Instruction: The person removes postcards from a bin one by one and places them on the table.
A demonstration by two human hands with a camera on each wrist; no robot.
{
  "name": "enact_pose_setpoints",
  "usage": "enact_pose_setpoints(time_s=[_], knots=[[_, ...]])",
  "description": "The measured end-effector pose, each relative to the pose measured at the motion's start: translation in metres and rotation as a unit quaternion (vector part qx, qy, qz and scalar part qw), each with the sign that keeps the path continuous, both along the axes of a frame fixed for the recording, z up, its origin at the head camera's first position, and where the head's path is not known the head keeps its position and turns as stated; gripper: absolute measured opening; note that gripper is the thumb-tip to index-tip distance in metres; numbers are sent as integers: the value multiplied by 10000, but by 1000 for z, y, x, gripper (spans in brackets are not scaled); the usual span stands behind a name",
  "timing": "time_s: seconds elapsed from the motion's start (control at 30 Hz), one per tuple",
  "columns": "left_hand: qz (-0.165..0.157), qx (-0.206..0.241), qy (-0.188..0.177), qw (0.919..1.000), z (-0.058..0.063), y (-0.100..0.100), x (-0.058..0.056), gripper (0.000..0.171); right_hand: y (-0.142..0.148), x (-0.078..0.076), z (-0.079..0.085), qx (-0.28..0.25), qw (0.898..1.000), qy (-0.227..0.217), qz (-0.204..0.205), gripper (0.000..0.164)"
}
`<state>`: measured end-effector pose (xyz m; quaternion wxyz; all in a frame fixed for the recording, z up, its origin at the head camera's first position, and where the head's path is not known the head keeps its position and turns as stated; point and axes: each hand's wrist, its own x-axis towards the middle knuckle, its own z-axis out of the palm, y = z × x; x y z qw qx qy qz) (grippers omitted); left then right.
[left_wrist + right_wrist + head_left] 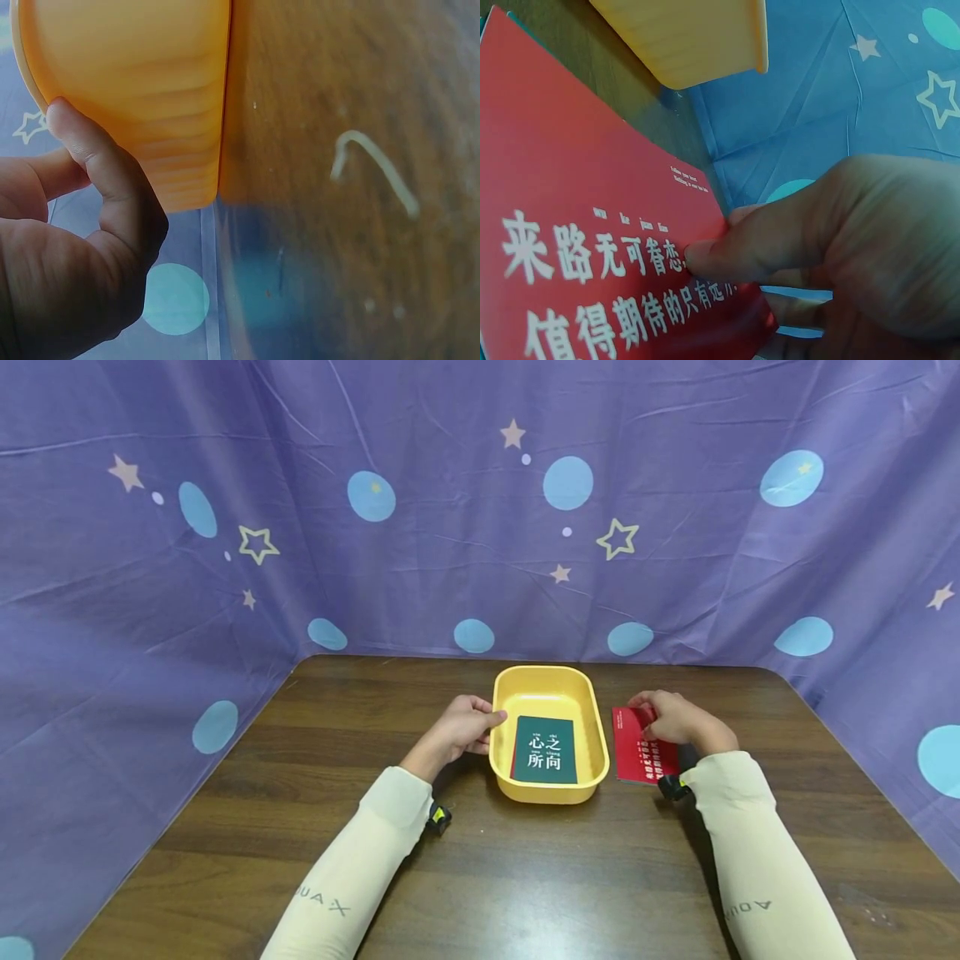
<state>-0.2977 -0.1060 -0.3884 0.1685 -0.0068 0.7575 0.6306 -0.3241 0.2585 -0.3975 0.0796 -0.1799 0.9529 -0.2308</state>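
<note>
Past the pale sleeves point(360, 868), over the wooden table point(540, 868), I see a left hand point(463, 727) pinching the yellow tray point(547, 703) that holds a green booklet point(546, 752), a right hand point(678, 720), fingers clamped on the red booklet point(636, 756) just beside the tray, and a starry purple curtain point(450, 568) behind.

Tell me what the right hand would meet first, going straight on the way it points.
Beyond the red booklet it pinches, the right hand would probably first meet the right side of the yellow tray; height is unclear, so it might pass above.
</note>
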Motion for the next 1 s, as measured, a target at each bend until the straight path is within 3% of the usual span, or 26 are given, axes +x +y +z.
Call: enact_pose_setpoints(time_s=[0.27,0.53,0.77,1.0], knots=[[-18,-52,-33,10000,3,0,1,28,1,1,1,-201,9998,-21,0,61],[-22,-80,-36,10000,1,0,-1,30,0,2,2,-9,9995,326,-57,59],[-5,-68,-22,10000,0,0,-2,28,-7,5,14,202,9959,826,-314,56],[30,-18,-7,10000,0,0,0,28,-24,8,26,-63,9939,1087,-147,52]])
